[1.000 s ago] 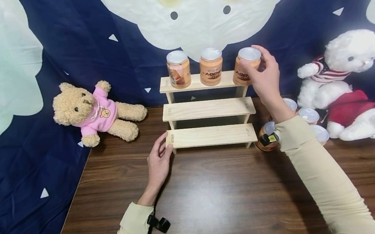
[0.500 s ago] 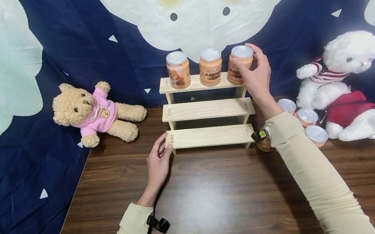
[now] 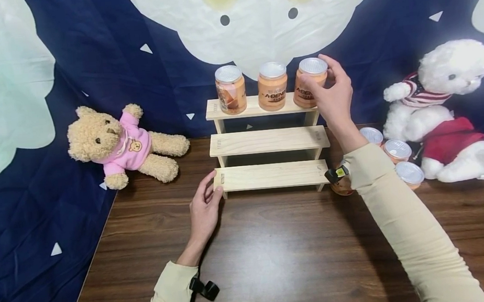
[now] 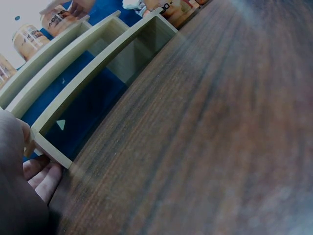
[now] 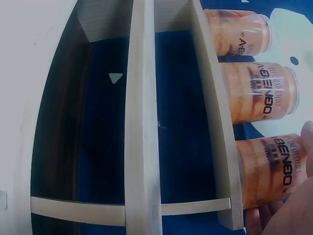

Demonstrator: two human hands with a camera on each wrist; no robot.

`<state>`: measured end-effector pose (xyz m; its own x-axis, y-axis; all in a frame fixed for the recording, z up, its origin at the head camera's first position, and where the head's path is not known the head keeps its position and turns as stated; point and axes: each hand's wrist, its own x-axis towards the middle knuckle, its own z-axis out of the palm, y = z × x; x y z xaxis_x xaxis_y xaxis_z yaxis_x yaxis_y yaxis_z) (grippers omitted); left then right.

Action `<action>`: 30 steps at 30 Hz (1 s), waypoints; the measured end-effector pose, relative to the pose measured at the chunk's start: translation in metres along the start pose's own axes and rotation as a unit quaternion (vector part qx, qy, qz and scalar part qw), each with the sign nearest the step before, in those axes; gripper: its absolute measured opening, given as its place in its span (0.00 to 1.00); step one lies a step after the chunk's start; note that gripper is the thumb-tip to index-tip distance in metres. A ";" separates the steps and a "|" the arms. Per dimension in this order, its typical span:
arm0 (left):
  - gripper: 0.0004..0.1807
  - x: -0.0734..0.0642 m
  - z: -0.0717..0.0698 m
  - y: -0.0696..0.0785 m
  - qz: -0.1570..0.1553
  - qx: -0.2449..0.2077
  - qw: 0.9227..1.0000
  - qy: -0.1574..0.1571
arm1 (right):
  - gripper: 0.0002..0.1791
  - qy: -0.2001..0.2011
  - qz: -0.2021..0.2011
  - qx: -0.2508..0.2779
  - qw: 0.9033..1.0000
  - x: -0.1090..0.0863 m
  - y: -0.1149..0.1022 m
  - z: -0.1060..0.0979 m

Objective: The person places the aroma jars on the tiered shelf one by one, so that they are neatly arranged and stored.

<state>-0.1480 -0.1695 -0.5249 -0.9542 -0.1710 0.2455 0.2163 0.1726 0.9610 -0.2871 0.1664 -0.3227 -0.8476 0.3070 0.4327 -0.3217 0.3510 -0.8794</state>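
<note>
Orange jar (image 3: pixel 304 96), silver-lidded: shifted left since one second earlier, upright at the right end of the wooden stand (image 3: pixel 269 141), on its top shelf (image 3: pixel 253 103). Right grip (image 3: pixel 335 94): thumb and fingers clasping that jar, which sits between them. Left grip (image 3: pixel 204 209): unchanged, pinching the stand's lowest shelf (image 3: pixel 272 175) at its left end.

The pale three-tier wooden shelf (image 3: pixel 269 141) looks smooth and matt. On it, orange cylindrical jars (image 3: pixel 273 91) resemble glossy plastic with shiny, silvery metallic lids (image 3: pixel 273 69). Beneath it, the dark brown wood-grain bench (image 3: pixel 250 246) gleams softly; behind it hangs creased navy-and-white cloth (image 3: pixel 101 19).
</note>
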 end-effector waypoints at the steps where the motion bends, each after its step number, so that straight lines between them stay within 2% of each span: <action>1: 0.25 0.001 0.000 -0.004 -0.005 0.000 1.000 0.002 | 0.36 0.000 0.001 0.001 1.000 0.000 0.000 0.000; 5: 0.26 0.005 -0.002 -0.018 -0.017 -0.003 1.000 0.004 | 0.36 -0.001 0.003 0.000 1.000 0.001 0.001 0.000; 10: 0.26 0.006 -0.001 -0.024 -0.009 0.005 1.000 -0.001 | 0.37 -0.007 0.010 -0.013 1.000 0.000 0.001 -0.003; 13: 0.25 0.006 -0.001 -0.020 -0.009 0.006 1.000 0.000 | 0.38 -0.009 0.010 -0.026 1.000 0.000 0.001 -0.006; 18: 0.25 0.001 -0.001 -0.004 0.011 0.008 1.000 0.004 | 0.42 -0.012 0.022 -0.025 0.999 -0.005 -0.001 -0.007; 21: 0.25 0.002 -0.001 -0.005 0.001 0.002 1.000 0.004 | 0.44 -0.004 0.031 -0.002 1.000 -0.011 -0.005 -0.009; 27: 0.26 0.007 -0.003 -0.027 -0.023 -0.009 1.000 -0.009 | 0.41 0.036 0.016 0.094 0.995 -0.021 -0.013 -0.016; 30: 0.26 0.009 -0.004 -0.036 -0.034 -0.017 0.999 -0.014 | 0.40 0.048 0.008 0.119 0.992 -0.026 -0.017 -0.021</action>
<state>-0.1636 -0.1808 -0.5566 -0.9722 -0.1539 0.1767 0.1578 0.1277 0.9792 -0.2512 0.1708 -0.3151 -0.8128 0.3981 0.4253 -0.4088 0.1303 -0.9033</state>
